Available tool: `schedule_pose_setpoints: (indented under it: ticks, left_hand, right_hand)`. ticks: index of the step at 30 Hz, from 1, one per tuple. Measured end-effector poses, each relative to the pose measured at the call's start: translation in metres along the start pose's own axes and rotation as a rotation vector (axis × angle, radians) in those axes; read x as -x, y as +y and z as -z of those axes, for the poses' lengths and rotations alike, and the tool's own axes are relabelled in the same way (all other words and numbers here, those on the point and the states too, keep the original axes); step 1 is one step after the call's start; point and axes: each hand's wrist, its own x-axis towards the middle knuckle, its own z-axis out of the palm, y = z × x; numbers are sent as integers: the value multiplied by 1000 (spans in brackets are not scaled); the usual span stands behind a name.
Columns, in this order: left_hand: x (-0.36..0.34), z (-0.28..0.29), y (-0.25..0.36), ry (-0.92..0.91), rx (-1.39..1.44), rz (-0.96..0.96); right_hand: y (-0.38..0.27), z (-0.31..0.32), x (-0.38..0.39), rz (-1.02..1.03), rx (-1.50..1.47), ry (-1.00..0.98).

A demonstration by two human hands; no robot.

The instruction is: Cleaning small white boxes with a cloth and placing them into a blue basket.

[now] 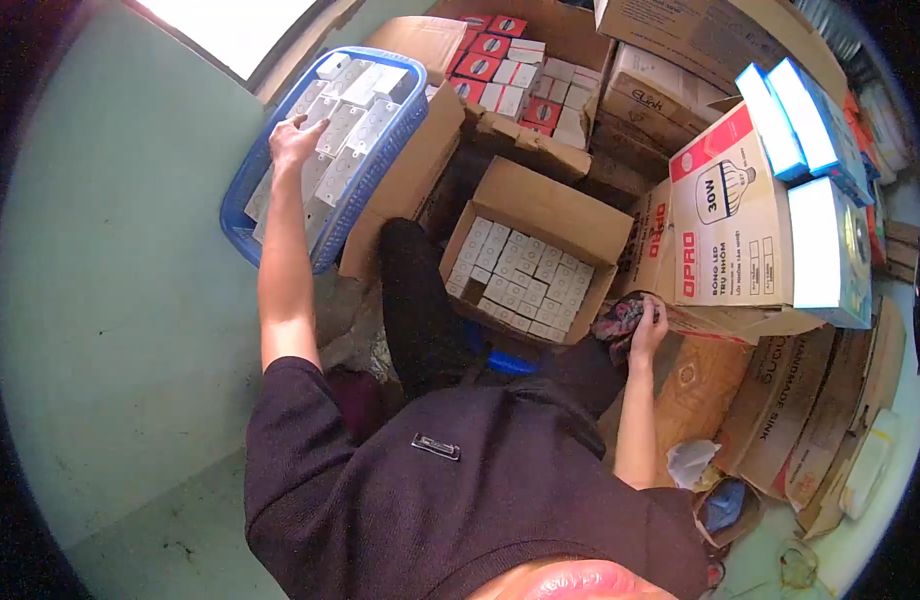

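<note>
My left hand point(295, 142) reaches into a blue plastic basket point(416, 92) at the upper left. Its thumb and fingers are closed about a white electrical wall box point(316, 112), among rows of similar boxes with round knockouts. The basket is tilted. Over by my right knee, my right hand point(647, 328) grips a dark, patterned cloth point(618, 318), partly hidden by the fingers. Between my legs stands an open cardboard carton point(552, 200), packed with several rows of white wall boxes point(520, 265). One dark gap shows near its left side.
Behind stands a bigger carton point(540, 140) of red and white small boxes point(490, 68). On the right, a light-bulb carton point(730, 210) carries blue and white boxes point(830, 250). Flattened cardboard point(795, 400) leans at the lower right. A pale green wall point(120, 250) borders the left.
</note>
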Motion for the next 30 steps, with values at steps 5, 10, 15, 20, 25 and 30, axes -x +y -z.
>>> schedule_pose_setpoints:
  ticks: [5,10,15,20,25,30]
  left_hand:
    - [5,12,-3,-9,-110,-98]
    - [8,14,1,-32,-79,-130]
    - [2,2,-1,-89,-24,-105]
    - [34,16,-6,336,-57,-304]
    - [180,9,147,58,687,-261]
    - [272,-182,147,-980,796,104]
  right_hand:
    - [-8,-3,2,-29,-7,7]
    - [-4,-2,1,3,-25,2]
    - [2,-2,-1,-32,-18,14]
    - [-10,-13,0,-33,-8,-11]
    - [1,-4,-1,-20,12,56]
    - [-2,-11,-7,-25,50,27]
